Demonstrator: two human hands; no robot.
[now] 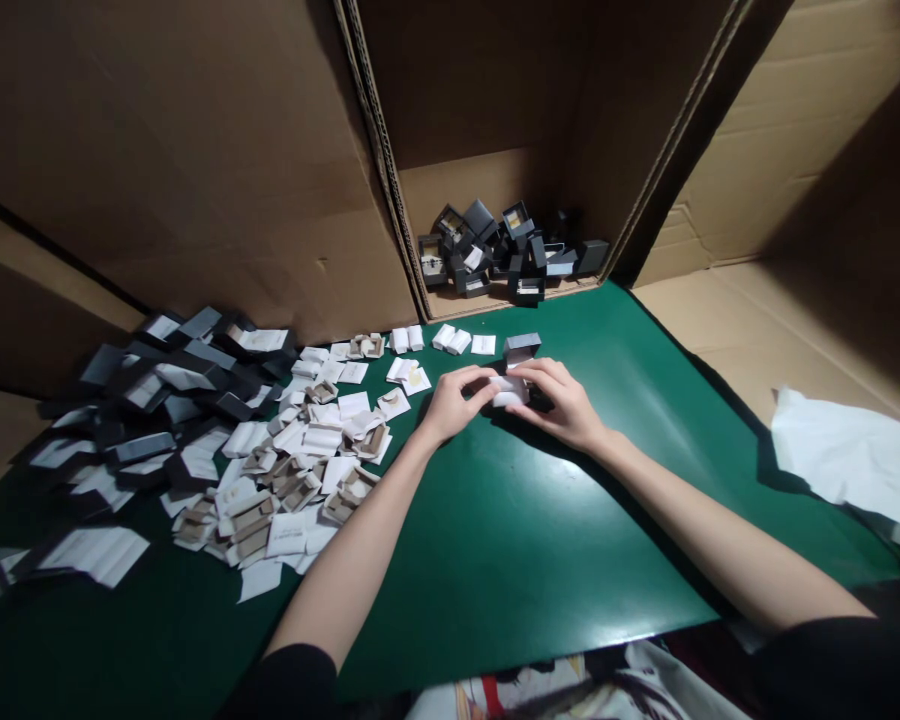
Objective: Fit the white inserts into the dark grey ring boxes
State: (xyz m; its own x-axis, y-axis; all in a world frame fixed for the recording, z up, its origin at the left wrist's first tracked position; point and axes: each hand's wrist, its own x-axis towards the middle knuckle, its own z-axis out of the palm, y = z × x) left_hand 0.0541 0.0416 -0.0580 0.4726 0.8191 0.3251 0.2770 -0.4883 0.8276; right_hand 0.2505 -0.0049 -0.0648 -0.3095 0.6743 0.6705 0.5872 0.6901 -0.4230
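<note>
Head view: left hand (454,400) and right hand (562,400) clamp a white insert (508,390) lying crosswise mid-tabletop (540,520), green surface bare around them.

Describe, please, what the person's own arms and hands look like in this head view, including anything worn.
Both hands, the left hand and the right hand, are bare: no gloves, and no rings or watch that I can make out. The forearms are uncovered up to dark, apparently black sleeves near the lower edge of the picture. The fingers look slim; whether the nails are painted is too small to tell.
</note>
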